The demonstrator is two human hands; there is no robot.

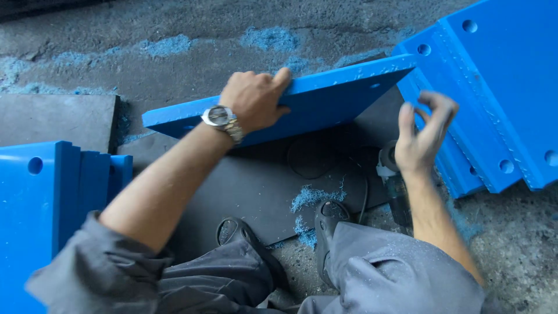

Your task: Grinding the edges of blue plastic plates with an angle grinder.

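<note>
Hands: left (254, 100) gripping blue panel (325, 99)

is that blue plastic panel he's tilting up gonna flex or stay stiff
The blue plastic panel probably stays stiff: its raised edge looks straight under the left hand. Its thick edge suggests some weight. Blue shavings could make it slippery.

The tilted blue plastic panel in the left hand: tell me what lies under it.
Under the blue plastic panel, gripped by the left hand, lies a dark flat mat. The mat's far part is covered.
</note>
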